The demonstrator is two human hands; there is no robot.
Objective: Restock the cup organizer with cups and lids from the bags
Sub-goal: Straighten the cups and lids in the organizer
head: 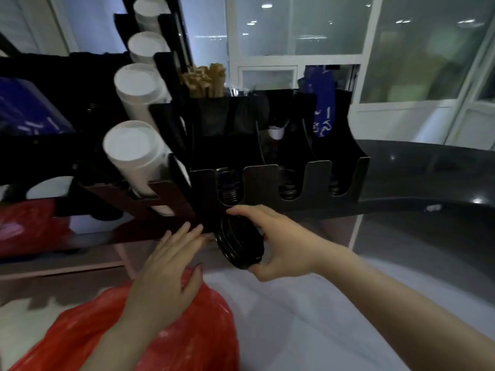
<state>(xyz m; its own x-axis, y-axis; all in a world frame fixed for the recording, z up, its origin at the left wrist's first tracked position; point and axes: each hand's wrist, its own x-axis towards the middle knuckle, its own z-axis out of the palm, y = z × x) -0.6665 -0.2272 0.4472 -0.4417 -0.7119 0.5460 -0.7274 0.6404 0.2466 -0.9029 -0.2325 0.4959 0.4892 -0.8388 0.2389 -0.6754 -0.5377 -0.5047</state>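
A black cup organizer (pixel 316 180) stands on the counter, with three U-shaped slots along its front. Black lids sit low in the left slot (pixel 229 187), the middle slot (pixel 288 192) and the right slot (pixel 334 187). White cup stacks (pixel 134 153) lie in the angled tubes on its left side. My right hand (pixel 278 245) grips a stack of black lids (pixel 239 245) just below the left slot. My left hand (pixel 166 274) hovers with straight fingers beside the stack, over a red plastic bag (pixel 174 336).
Wooden stirrers (pixel 203 80) stand in a rear compartment, and a blue packet (pixel 324 113) sits at the back right. Another red bag (pixel 29 226) lies at the far left. The dark countertop (pixel 428 178) curves off to the right. Glass panels rise behind.
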